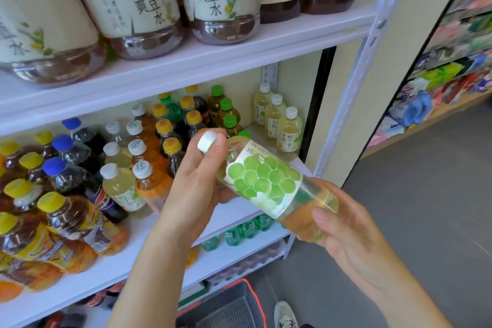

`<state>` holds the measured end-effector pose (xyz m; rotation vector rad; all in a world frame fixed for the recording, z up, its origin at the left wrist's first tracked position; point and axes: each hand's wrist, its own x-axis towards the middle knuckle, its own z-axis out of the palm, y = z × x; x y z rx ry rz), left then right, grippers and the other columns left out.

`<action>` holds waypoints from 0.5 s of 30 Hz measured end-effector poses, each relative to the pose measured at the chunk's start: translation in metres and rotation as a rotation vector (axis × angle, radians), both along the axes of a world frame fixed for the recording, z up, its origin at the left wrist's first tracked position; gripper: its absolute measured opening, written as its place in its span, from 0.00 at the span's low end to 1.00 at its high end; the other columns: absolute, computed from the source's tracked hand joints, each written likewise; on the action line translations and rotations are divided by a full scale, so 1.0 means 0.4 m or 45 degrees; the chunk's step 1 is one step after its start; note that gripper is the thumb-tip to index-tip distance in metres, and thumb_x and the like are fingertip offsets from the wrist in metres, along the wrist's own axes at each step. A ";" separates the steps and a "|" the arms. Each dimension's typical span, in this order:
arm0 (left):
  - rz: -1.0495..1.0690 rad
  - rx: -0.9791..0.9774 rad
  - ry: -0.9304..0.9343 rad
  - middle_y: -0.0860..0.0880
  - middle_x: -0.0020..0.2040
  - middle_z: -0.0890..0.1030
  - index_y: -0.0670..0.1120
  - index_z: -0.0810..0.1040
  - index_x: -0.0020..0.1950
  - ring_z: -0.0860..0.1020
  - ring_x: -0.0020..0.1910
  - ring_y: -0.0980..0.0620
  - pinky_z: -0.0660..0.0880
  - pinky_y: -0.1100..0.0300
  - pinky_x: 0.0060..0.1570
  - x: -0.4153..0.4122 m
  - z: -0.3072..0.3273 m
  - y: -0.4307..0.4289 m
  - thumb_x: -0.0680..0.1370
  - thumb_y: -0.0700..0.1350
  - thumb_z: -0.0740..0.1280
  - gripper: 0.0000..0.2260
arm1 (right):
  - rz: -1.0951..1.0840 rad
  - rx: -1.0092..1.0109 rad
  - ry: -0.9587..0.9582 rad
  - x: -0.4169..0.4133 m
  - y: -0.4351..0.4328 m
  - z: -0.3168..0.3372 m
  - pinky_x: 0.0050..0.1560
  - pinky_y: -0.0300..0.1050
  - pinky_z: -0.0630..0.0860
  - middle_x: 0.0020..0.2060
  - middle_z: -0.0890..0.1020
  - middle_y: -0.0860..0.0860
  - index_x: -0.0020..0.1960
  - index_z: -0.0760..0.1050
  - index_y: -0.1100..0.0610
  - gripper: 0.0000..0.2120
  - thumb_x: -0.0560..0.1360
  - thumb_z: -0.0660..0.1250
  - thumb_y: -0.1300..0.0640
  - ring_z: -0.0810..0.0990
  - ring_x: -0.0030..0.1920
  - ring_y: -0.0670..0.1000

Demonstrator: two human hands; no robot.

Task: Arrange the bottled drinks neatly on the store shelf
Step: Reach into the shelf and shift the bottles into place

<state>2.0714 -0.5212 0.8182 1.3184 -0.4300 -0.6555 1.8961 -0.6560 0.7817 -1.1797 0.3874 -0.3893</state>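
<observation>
Bottle (269, 184) of pale yellow tea, grape-printed label facing up, is held tilted in front of the middle shelf (165, 226), its white cap (207, 141) pointing up and left. Left hand (197, 176) has its fingers wrapped around the neck end, thumb pressed right beside the cap. Right hand (343, 231) cups the base from below, fingers closed on the clear lower part. Both hands grasping the same bottle, then, out in the open air, not touching the shelf. Behind it, at the shelf's right end, 3 matching white-capped bottles (279, 120) stand upright in a line. To their left, green-capped bottles (226, 112), orange-capped ones (170, 136) and blue-capped ones (64, 149) crowd the board. Up top, big labelled bottles (138, 2) line the upper shelf. Down low, a basket (234, 306) sits on the floor by a shoe (285, 314)
</observation>
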 end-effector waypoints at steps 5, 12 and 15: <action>-0.013 0.272 -0.410 0.43 0.41 0.84 0.48 0.78 0.54 0.83 0.37 0.50 0.77 0.66 0.31 0.030 0.001 -0.053 0.77 0.61 0.59 0.19 | 0.028 0.153 -0.034 0.000 -0.075 -0.026 0.43 0.43 0.80 0.50 0.85 0.59 0.57 0.82 0.52 0.30 0.58 0.83 0.45 0.85 0.48 0.57; 0.097 0.473 -0.984 0.54 0.33 0.77 0.51 0.76 0.44 0.72 0.29 0.58 0.69 0.64 0.29 0.053 -0.010 -0.148 0.76 0.62 0.60 0.16 | 0.220 0.094 0.075 0.018 -0.201 -0.077 0.56 0.47 0.79 0.58 0.83 0.52 0.61 0.78 0.46 0.29 0.62 0.82 0.47 0.82 0.59 0.54; 0.144 0.501 -1.318 0.52 0.32 0.77 0.49 0.76 0.46 0.74 0.30 0.56 0.68 0.65 0.28 0.051 -0.011 -0.202 0.78 0.58 0.65 0.12 | 0.090 -0.437 0.320 0.042 -0.248 -0.124 0.55 0.36 0.77 0.55 0.84 0.43 0.58 0.76 0.35 0.20 0.70 0.77 0.46 0.80 0.59 0.41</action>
